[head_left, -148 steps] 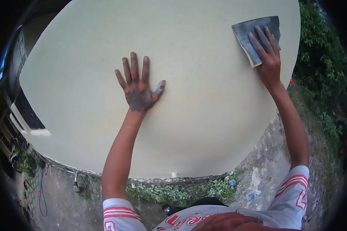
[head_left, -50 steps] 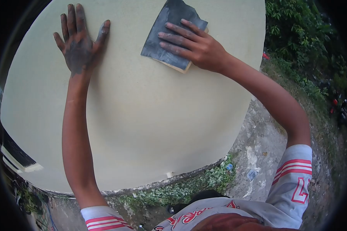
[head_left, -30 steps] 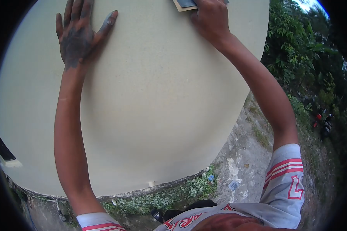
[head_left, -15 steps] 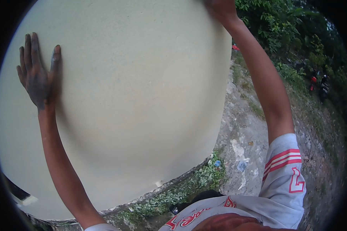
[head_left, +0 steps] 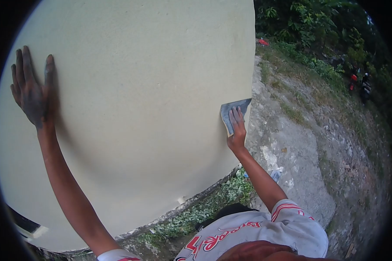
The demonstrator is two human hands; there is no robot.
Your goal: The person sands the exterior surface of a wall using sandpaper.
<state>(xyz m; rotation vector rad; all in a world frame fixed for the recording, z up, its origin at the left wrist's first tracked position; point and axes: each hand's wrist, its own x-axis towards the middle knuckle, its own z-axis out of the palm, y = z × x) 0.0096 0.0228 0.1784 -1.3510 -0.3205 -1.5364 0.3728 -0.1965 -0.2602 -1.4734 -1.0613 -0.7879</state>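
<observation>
A large pale cream wall fills the left and middle of the view. Flat against its left part rests my left hand, with fingers stretched up, thumb apart and dark grey dust on the skin. At the wall's right edge, my right hand presses a dark grey sheet of sandpaper to the surface. Its fingers lie over the sheet, and one side of the sheet curls up. My right thumb is hidden.
Low green plants grow along the wall's base. Rough stony ground slopes away on the right, with a bluish scrap lying on it. Dense bushes stand behind, and a red and black motorbike is at far right.
My right hand has come down from the top of the view to the wall's right edge, and the sandpaper now shows under it. My left hand stays flat on the wall.
</observation>
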